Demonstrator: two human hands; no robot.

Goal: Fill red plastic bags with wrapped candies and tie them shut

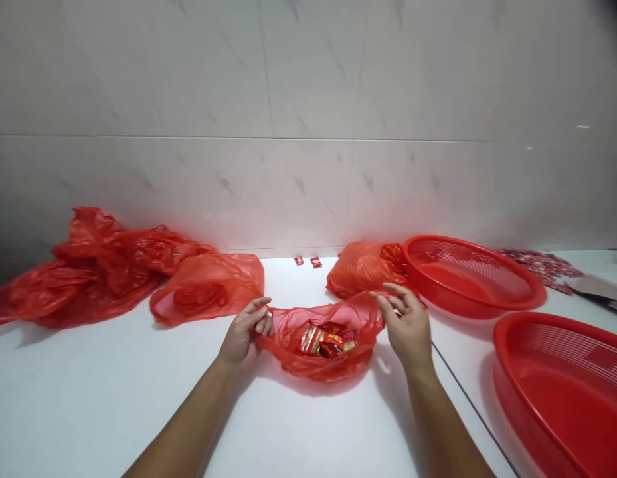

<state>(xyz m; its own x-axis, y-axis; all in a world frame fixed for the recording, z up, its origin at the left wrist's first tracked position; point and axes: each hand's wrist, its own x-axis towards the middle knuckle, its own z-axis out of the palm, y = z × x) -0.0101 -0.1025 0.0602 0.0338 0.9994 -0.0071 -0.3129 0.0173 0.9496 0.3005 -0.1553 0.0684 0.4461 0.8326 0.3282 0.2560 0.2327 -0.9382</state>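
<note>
The left hand [246,332] curls round one side of a red plastic bag [318,355], pinching its edge; the right hand [406,322], fingers loosely spread, meets the other rim (whether it pinches, I can't tell). The bag lies open between them on the white tabletop [89,405], wrapped red-and-gold sweets [325,340] inside. Off to the right sit a red oval basket [467,307] and a second red basket [537,323]; crumpled red bags [99,265] heap at upper left.

L hand [244,332] & R hand [405,325] hold red plastic bag [318,365] open w/ wrapped sweets [327,340] inside.
</note>
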